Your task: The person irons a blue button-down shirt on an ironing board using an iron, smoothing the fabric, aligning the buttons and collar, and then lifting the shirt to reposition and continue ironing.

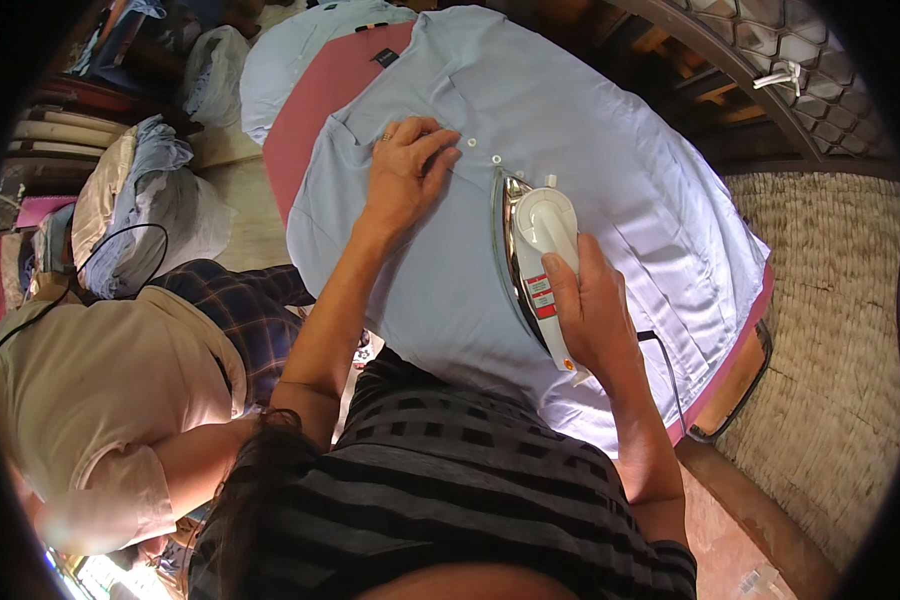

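A light blue buttoned shirt (400,270) lies spread over an ironing board (315,95) with a dark pink cover. My right hand (595,310) is wrapped round the handle of a white iron (545,225) with a shiny metal base. The iron rests on the shirt, its tip pointing away from me, close to the white buttons (497,159). To the left of that tip, my left hand (408,165) presses on the shirt with bent fingers. Its thumb and fingertips come together on the cloth near the button edge. The iron's underside is hidden.
A black cord (667,365) runs from the iron over the board's right side. Close on my left is another person in a beige top (120,370). Bagged clothes (155,215) are piled at the far left. A metal lattice (770,60) stands at the far right, above a woven mat (820,330).
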Motion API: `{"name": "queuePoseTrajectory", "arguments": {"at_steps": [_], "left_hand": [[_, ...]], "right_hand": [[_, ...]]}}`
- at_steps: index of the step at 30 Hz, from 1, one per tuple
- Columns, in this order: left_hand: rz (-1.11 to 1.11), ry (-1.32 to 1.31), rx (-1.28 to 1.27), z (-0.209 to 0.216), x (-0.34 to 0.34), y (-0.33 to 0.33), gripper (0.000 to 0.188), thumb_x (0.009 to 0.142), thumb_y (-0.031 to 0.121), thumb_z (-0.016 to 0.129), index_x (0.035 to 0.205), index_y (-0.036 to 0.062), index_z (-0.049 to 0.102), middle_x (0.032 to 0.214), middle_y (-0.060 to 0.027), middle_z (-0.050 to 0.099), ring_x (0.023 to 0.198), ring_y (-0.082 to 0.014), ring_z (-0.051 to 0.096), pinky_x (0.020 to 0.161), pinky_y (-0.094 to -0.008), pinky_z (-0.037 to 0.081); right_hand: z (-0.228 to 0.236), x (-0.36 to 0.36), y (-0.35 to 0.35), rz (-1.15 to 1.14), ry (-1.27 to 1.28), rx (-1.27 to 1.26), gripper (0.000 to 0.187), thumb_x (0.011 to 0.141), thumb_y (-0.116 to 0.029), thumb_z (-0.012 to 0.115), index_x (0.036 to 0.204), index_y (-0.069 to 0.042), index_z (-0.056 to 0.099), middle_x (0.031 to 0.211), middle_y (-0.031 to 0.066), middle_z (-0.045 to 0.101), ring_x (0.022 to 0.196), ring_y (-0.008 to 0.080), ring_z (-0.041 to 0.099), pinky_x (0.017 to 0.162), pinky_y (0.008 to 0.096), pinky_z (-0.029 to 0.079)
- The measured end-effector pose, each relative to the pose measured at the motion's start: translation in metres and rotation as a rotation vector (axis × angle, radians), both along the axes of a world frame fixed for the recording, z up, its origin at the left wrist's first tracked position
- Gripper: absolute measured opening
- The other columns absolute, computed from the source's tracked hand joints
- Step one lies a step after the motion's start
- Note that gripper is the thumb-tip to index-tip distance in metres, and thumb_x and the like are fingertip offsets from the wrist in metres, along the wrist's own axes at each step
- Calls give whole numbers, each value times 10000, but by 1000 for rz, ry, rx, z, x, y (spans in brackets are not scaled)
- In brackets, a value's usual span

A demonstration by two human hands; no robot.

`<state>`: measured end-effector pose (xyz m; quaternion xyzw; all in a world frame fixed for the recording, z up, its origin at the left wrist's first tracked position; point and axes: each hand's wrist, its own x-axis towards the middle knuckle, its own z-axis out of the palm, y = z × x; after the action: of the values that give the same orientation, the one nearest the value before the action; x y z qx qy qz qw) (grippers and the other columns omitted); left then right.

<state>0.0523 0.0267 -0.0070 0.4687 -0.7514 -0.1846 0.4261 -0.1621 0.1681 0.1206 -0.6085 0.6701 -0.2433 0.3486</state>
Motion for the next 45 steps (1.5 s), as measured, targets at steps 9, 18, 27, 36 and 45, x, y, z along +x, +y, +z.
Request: {"name": "queuePoseTrajectory", "arguments": {"at_steps": [9,18,27,36,45], "left_hand": [[219,-169,-41,-1,25,-27,274,852,232,768,990,24,656,975,-118,620,864,-298,568,808,-404,456],[43,21,67,5,35,-58,259,851,184,752,834,37,539,770,-98,574,667,-291,556,621,-406,442],[21,-42,-40,-2,37,-67,237,855,204,743,846,59,555,785,-76,573,688,-283,575,620,-397,448],[44,-57,-50,0,37,-67,253,852,208,764,856,43,573,747,-77,559,650,-249,568,602,-368,445],[44,-57,26,3,38,-68,239,858,210,757,848,59,572,757,-68,561,661,-250,571,608,-371,442]], "right_hand": [[6,2,-3,-24,-27,76,267,1003,-216,556,971,39,486,728,287,601,670,484,605,597,490,453],[15,2,-2,-22,-34,147,210,982,-142,583,997,33,468,700,259,599,625,441,625,539,429,458],[16,27,-33,-23,33,138,223,977,-173,591,1024,21,490,739,261,632,688,448,657,593,436,495],[9,55,-35,-119,-35,184,281,995,-238,580,1036,22,479,814,253,664,735,433,680,634,431,511],[10,70,-52,-97,-79,218,289,992,-240,578,1063,20,471,875,301,634,799,500,639,662,472,496]]}}
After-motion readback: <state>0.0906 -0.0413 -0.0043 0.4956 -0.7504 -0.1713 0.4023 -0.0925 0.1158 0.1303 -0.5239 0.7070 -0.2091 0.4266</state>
